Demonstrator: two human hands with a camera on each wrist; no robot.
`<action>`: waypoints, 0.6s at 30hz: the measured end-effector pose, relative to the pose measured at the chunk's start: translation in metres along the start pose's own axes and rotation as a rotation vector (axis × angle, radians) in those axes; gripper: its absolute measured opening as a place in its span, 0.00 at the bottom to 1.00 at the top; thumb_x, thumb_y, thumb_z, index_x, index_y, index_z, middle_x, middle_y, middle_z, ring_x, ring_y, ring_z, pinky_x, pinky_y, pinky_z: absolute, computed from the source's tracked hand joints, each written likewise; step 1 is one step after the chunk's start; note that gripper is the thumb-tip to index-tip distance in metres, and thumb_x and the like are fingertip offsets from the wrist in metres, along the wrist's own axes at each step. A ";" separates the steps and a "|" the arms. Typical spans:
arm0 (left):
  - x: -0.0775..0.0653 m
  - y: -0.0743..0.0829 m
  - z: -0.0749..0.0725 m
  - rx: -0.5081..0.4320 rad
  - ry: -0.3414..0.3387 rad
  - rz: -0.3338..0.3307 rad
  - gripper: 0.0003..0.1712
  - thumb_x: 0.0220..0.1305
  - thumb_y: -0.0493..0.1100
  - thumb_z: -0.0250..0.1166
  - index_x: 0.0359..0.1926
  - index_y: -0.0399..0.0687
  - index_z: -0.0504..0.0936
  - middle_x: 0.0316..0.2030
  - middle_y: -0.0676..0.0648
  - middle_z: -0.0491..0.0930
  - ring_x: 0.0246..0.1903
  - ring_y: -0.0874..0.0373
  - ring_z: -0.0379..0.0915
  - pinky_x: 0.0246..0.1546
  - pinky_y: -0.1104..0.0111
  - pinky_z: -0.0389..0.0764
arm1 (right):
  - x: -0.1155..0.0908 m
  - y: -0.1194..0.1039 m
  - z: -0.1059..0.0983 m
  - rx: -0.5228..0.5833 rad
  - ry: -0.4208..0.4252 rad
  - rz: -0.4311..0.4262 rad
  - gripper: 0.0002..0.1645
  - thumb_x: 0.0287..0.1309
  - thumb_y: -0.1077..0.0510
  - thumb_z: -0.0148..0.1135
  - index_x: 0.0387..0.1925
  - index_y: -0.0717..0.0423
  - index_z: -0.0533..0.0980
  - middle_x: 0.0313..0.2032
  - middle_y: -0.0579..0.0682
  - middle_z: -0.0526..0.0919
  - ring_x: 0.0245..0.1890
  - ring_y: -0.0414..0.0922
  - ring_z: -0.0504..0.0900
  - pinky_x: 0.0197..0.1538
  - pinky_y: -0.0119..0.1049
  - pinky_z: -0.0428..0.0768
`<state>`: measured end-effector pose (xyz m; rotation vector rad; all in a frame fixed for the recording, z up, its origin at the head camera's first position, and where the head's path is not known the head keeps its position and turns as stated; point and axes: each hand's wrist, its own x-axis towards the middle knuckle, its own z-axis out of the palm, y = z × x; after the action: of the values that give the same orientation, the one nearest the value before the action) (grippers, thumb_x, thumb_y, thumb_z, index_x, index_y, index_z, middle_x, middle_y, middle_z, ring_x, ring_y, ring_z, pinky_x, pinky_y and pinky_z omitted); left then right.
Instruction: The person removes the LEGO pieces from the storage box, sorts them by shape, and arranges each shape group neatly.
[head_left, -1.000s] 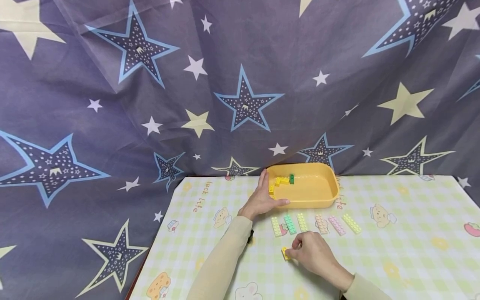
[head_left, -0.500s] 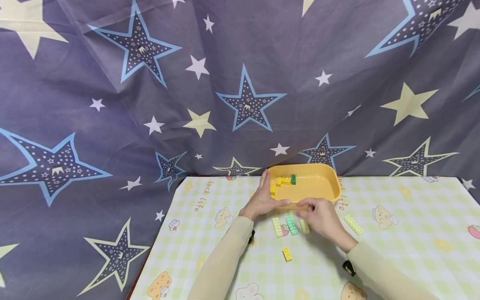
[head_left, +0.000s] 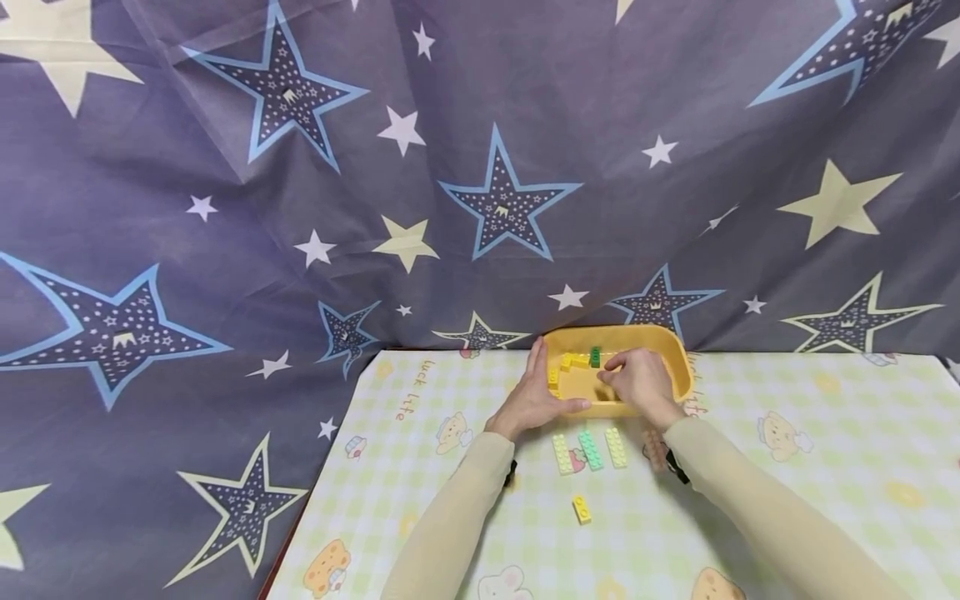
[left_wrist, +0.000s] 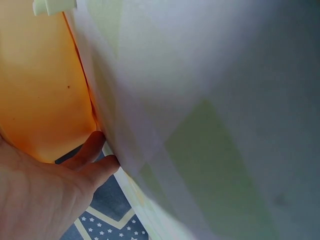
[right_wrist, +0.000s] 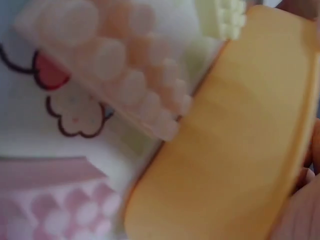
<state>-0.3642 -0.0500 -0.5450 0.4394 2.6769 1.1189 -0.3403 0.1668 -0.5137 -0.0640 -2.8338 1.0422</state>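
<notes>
My left hand (head_left: 528, 402) rests at the near left corner of a yellow-orange plastic tray (head_left: 618, 409), thumb along the front and straight fingers against the left side. In the left wrist view, fingers (left_wrist: 102, 167) reach down beside the tray's wall (left_wrist: 40, 90). My right hand (head_left: 641, 385) reaches over the front rim, fingertips inside the tray; whether they hold anything is hidden. Near them stands a dark green brick (head_left: 596, 357), with several yellow bricks (head_left: 576, 361) at the tray's left. A small yellow toy brick (head_left: 582, 509) lies alone on the table.
Before the tray stand a pale yellow brick (head_left: 562, 454), a green brick (head_left: 590, 450), another pale yellow brick (head_left: 616, 447) and a peach brick (head_left: 654, 450). The right wrist view shows a pink brick (right_wrist: 60, 205). A star-patterned curtain (head_left: 420, 192) hangs behind the table.
My right hand has left the small yellow brick on the table and moved up and forward into the tray. The left hand stays at the tray's corner.
</notes>
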 end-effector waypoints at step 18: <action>-0.001 -0.001 -0.001 -0.018 -0.007 0.019 0.79 0.58 0.68 0.81 0.91 0.53 0.34 0.91 0.56 0.27 0.87 0.44 0.53 0.83 0.47 0.68 | 0.040 0.009 0.017 -0.014 -0.092 0.073 0.15 0.62 0.48 0.80 0.34 0.57 0.92 0.32 0.56 0.94 0.26 0.47 0.82 0.29 0.38 0.78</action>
<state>-0.3639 -0.0514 -0.5452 0.4656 2.6595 1.1433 -0.3818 0.1658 -0.5283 -0.1259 -2.9420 1.0658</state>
